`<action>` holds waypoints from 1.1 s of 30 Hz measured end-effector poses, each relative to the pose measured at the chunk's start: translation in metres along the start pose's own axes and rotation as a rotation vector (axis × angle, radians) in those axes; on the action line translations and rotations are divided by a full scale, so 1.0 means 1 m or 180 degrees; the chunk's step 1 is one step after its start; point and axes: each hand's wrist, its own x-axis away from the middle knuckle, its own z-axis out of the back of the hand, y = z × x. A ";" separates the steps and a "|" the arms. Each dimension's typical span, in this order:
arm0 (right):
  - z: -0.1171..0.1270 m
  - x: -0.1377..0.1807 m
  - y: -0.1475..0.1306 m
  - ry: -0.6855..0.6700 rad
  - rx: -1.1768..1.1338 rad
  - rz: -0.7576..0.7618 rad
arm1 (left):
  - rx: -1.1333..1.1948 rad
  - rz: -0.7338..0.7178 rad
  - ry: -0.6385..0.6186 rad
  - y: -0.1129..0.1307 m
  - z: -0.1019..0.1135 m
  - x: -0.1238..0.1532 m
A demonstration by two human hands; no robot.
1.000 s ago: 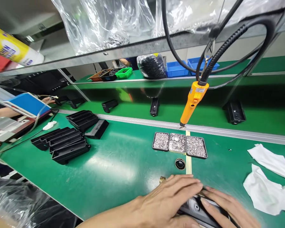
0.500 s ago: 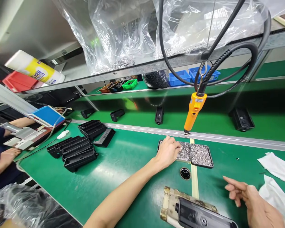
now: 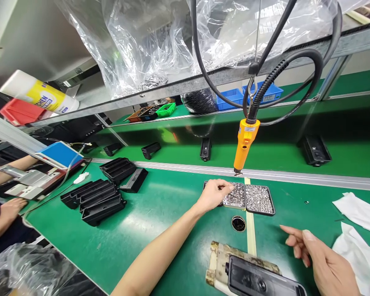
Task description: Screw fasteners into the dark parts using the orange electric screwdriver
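Nearest, bottom edge: one black plastic housing point(image 3: 262, 279) lying on a worn, taped fixture point(image 3: 217, 261). Right hand point(image 3: 323, 265) just beside it, fingers spread loose, clamped on nothing. One small black round part point(image 3: 238, 223) on the green mat point(image 3: 160, 222). Beyond, three shallow screw trays point(image 3: 259, 199) side by side, heaped with small silver screws; left hand point(image 3: 214, 194) over the leftmost two, fingertips pinched together in the screws. One orange electric screwdriver point(image 3: 244, 144) hanging above. Far left, yellow canister point(image 3: 38, 96), partly legible "CHEN".

Bare green bench point(image 3: 160, 222) left of screw trays point(image 3: 259, 199); hanging screwdriver point(image 3: 243, 146) blocks above.
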 end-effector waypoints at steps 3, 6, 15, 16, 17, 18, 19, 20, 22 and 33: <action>0.000 -0.001 0.003 -0.0030 0.0050 -0.0018 | 0.0620 0.0233 -0.0215 0.009 0.006 0.013; 0.000 -0.002 0.002 -0.0051 0.0112 -0.0015 | 0.0982 0.0345 -0.0384 0.022 0.013 0.034; 0.001 0.000 -0.006 -0.0161 0.0199 -0.0056 | -0.0052 -0.1453 -0.0723 0.061 0.009 0.115; 0.000 0.000 -0.007 -0.0173 0.0191 -0.0054 | -0.0368 -0.1772 -0.0800 0.060 0.008 0.120; 0.000 0.000 -0.007 -0.0184 0.0183 -0.0049 | -0.0707 -0.2034 -0.0885 0.060 0.007 0.124; -0.001 0.000 -0.008 -0.0190 0.0174 -0.0044 | -0.1059 -0.2240 -0.0967 0.059 0.007 0.127; -0.001 -0.001 -0.008 -0.0198 0.0161 -0.0033 | -0.1407 -0.2386 -0.1051 0.060 0.007 0.129; -0.002 -0.001 -0.009 -0.0216 0.0151 -0.0022 | -0.1717 -0.2479 -0.1124 0.061 0.008 0.130; -0.003 -0.001 -0.012 -0.0248 0.0136 -0.0001 | -0.2152 -0.2538 -0.1245 0.066 0.010 0.133; -0.001 0.003 -0.008 -0.0305 0.0078 0.0000 | -0.2265 -0.2371 -0.1484 0.049 0.028 0.142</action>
